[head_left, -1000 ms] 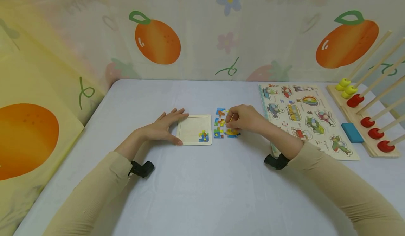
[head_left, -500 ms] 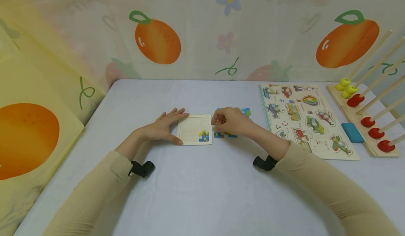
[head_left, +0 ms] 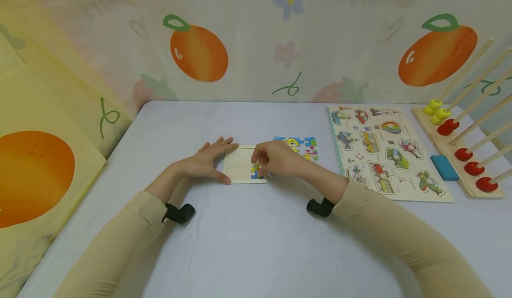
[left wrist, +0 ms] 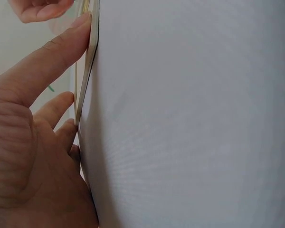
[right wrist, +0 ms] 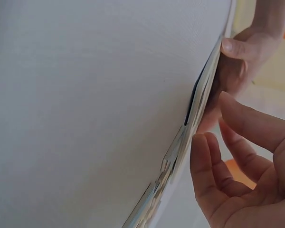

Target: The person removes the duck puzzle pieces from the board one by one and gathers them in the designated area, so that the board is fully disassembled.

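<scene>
My left hand [head_left: 208,159] is spread beside the small wooden puzzle tray [head_left: 237,169], with thumb and fingers against its edges. In the left wrist view, the left thumb [left wrist: 69,40] lies along the tray's rim. A blue-and-yellow puzzle piece [head_left: 254,173] sits in the tray's near right corner. Above that corner, my right hand [head_left: 280,158] has its fingers bent in a pinch around a puzzle piece, which the fingers mostly hide. In the right wrist view, the bent right fingers [right wrist: 200,156] are close to the tray; the piece itself does not show clearly.
Several loose puzzle pieces [head_left: 310,142] lie right of the tray, partly behind the right hand. Farther right is a vehicle-picture board [head_left: 374,156]. A wooden peg stand [head_left: 460,156] with red and yellow beads and a blue block [head_left: 445,168] stands at the table's right side.
My right hand has moved left from the loose pieces to above the tray's right side, uncovering more of those pieces. The left hand and the tray have stayed put.
</scene>
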### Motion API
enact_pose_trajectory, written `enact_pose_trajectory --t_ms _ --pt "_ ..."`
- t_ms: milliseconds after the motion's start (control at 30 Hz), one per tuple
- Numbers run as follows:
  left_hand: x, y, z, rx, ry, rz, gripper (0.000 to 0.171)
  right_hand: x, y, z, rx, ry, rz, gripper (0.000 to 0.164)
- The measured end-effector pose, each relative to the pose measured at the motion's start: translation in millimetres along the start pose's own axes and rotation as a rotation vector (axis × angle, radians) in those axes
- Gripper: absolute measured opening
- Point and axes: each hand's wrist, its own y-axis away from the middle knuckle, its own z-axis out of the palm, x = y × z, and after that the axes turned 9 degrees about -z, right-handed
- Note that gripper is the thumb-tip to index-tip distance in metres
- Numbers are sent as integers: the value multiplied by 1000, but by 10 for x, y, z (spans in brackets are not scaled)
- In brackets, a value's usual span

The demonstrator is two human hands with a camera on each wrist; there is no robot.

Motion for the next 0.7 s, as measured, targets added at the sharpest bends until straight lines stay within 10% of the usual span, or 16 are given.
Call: enact_pose_trajectory --t_ms 700 --pt "-15 -5 8 -5 14 -10 98 -11 -17 38 -43 79 -49 25"
